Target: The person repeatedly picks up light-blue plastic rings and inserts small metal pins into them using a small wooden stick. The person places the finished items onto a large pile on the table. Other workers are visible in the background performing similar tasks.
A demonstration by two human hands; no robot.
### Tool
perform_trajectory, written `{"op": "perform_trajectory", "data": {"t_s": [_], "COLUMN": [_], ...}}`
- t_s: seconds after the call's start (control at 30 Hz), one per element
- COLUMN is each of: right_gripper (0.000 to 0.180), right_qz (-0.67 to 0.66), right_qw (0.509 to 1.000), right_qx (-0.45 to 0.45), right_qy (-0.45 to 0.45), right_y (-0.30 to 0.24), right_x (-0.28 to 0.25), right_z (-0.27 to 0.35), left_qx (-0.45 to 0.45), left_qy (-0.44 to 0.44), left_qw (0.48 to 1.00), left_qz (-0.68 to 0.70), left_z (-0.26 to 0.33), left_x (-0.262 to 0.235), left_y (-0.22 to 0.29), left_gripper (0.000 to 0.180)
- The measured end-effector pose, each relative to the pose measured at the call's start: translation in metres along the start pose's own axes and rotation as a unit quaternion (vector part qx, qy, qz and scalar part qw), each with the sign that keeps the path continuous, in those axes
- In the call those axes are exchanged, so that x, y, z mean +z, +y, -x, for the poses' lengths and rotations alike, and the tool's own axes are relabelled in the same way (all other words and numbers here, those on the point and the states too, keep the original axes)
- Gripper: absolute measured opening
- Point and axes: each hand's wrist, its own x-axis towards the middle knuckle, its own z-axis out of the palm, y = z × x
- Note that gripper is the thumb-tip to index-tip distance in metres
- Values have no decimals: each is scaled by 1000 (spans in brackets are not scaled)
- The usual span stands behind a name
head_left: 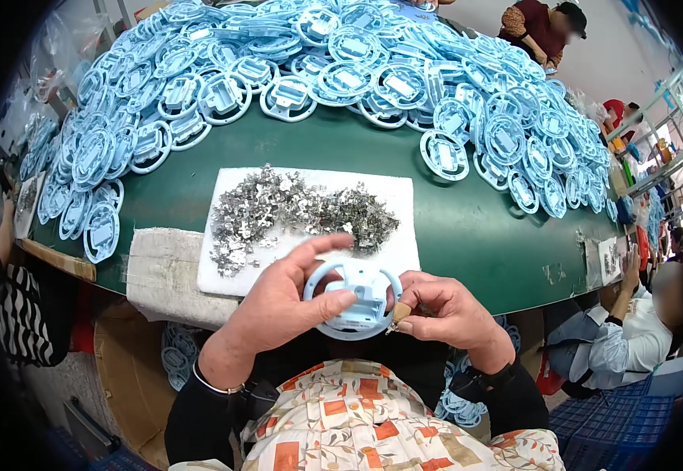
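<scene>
My left hand [272, 308] grips a light blue plastic toy steering wheel shell [369, 284] in front of my body, thumb across its middle and fingers behind the rim. The shell's hollow side, with a box-like compartment, faces up. At the shell's right edge, my right hand [455, 315] is closed in a pinch. A small metal piece [392, 328] shows at its fingertips, too small to make out fully. Tan wrapping covers one of those fingertips. Just beyond my hands, many small metal clips [259, 206] lie heaped on a white foam board [392, 187].
A big pile of like blue shells [349, 78] curves around the far side of the green table [341, 145]. A wrapped white block [170, 263] lies left of the foam board. A cardboard box [126, 369] stands below. People sit at right [632, 337] and left [20, 306].
</scene>
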Motion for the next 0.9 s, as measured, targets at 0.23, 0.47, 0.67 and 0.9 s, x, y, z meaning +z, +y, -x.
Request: {"op": "perform_trajectory", "data": {"t_s": [0.23,0.47,0.67,0.9], "right_gripper": [12,11,13,15], "right_qz": [125,235,362,527], "right_qw": [982,933,883,806], "right_qx": [-45,-109,-159,-148], "right_qy": [135,249,254,223], "right_y": [-10,12,15,-3], "right_x": [7,27,33,43], "right_z": [-7,-24,-34,-38], "left_qx": [-80,-1,-17,-35], "left_qy": [43,148,145,124], "left_qw": [992,986,988,986], "left_qz": [-90,-81,-45,-104], "left_z": [3,4,5,6], "left_x": [1,18,19,18], "left_y": [-22,-36,-35,-25], "left_gripper": [49,58,60,63]}}
